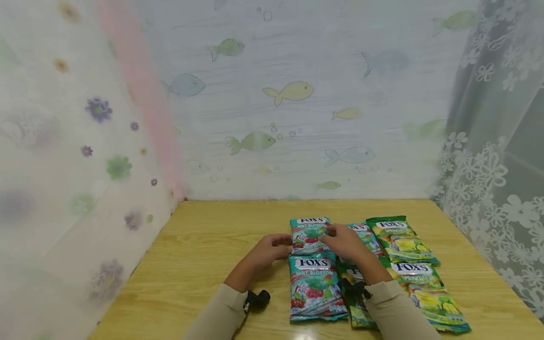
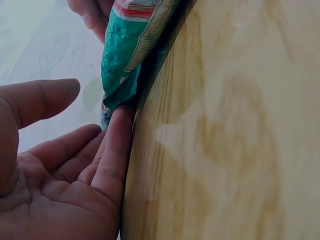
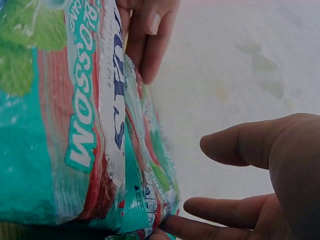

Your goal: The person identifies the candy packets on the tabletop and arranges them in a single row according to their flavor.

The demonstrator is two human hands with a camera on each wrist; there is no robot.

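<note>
Two teal FOX'S Mint Blossom candy bags lie one behind the other on the wooden table: a far bag (image 1: 305, 234) and a near bag (image 1: 316, 287). At the far bag's left side is my left hand (image 1: 265, 251), its thumb apart from its fingers; in the left wrist view a fingertip reaches the teal bag's (image 2: 120, 52) bottom edge. My right hand (image 1: 348, 243) is over the far bag's right side. In the right wrist view its thumb (image 3: 237, 142) stands apart from extended fingers, whose tips meet the packs' edge.
Another Mint Blossom bag (image 1: 366, 233) is partly behind my right hand. Two green-yellow Spring Tea bags, one far (image 1: 401, 243) and one near (image 1: 433, 295), lie at the right. Another green-yellow bag (image 1: 360, 309) shows under my right forearm. A fish-patterned curtain (image 1: 297, 156) hangs behind the table.
</note>
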